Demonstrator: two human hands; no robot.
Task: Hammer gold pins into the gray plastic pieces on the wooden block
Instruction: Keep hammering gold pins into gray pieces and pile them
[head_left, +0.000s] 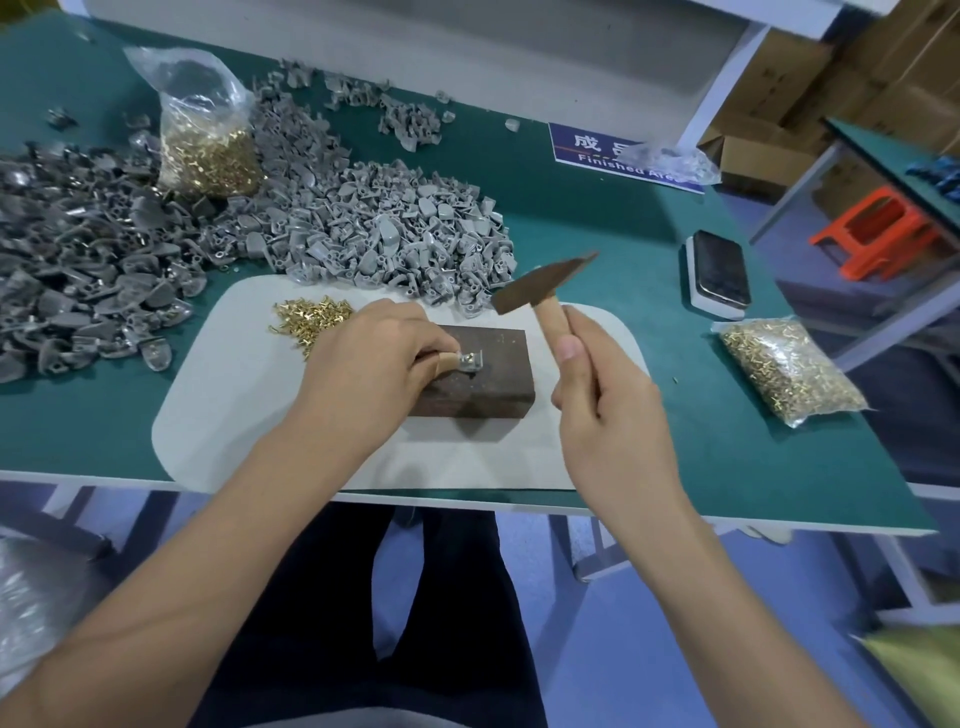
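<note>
Gray plastic piece (470, 360) sits on the wooden block (475, 375), pinched by the left hand (371, 358); right hand (597, 384) grips the raised hammer (543, 288); loose gold pins (310, 318) lie just left.

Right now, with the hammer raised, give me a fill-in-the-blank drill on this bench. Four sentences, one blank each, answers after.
1. The right hand grips the ____ by its wooden handle.
2. The left hand pinches a gray piece on top of the ____.
3. The loose gold pins lie on the white mat, to the ____ of the block.
4. The phone lies near the bench's ____ edge.

Answers: hammer; wooden block; left; right
</note>
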